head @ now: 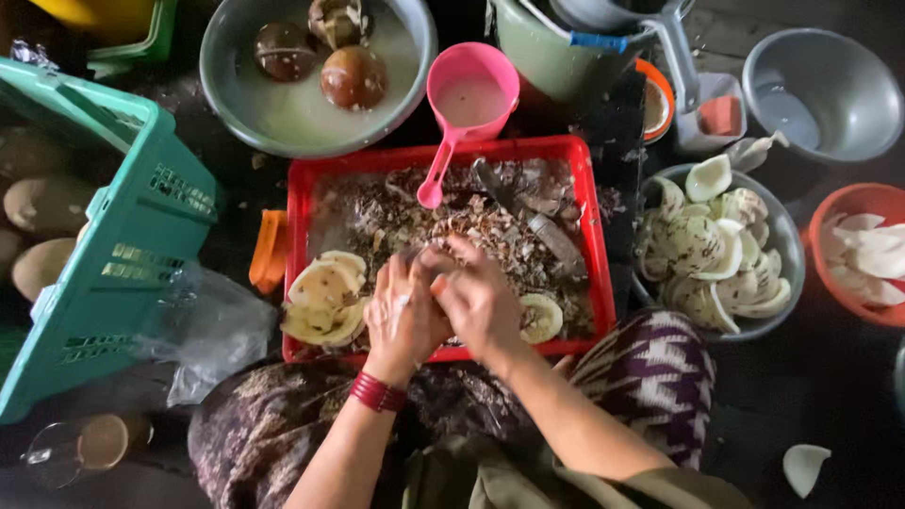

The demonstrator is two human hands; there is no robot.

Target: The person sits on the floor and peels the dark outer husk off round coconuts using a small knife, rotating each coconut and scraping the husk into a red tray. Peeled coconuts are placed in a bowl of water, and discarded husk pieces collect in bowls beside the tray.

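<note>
My left hand (403, 316) and my right hand (476, 297) are pressed together over the red tray (589, 203), fingers curled around something small that the fingers hide. A red band sits on my left wrist. The tray holds brown peel shavings and pale coconut pieces (325, 297) at its left, with one more piece (541, 318) just right of my right hand. A peeler or knife (528, 212) lies in the shavings beyond my hands. A pink scoop (467, 94) rests on the tray's far rim.
A grey basin (311, 118) with brown coconuts in water stands behind the tray. A metal bowl (787, 245) of white coconut pieces is at the right, an orange bowl (853, 203) beyond it. A green basket (113, 236) lies tipped at the left.
</note>
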